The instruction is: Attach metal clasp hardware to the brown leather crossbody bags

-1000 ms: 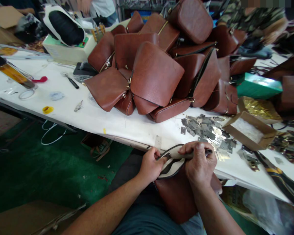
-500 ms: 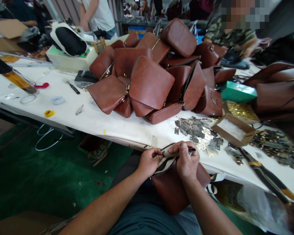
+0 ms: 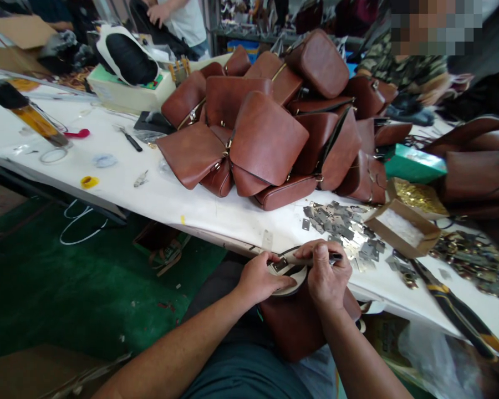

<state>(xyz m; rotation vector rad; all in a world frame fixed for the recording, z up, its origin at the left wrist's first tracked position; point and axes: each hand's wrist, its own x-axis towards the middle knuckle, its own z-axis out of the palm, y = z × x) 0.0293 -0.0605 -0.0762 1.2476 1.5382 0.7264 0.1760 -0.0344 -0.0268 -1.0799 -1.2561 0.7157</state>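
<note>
A brown leather handbag (image 3: 291, 327) rests on my lap at the table's front edge, its pale lining turned up at the opening. My left hand (image 3: 260, 280) pinches the lining edge, thumb below and fingers above. Between my hands a small dark metal plate (image 3: 280, 265) lies against the pale lining. My right hand (image 3: 328, 271) is closed on the bag's upper edge, thumb on top. A dark end sticks out to the right past its fingers; I cannot tell whether it is part of the bag or a tool.
Brown handbags (image 3: 270, 138) are heaped on the white table (image 3: 145, 205). Flat metal plates (image 3: 341, 224) lie loose before a small carton (image 3: 403, 227). Long-handled pliers (image 3: 457, 307) and metal fittings (image 3: 478, 260) lie at right. A person in camouflage (image 3: 407, 75) sits across the table.
My left hand has shifted along the opening, its thumb now spread down over the lining. More lining and the dark plate show. The view has turned slightly left.
</note>
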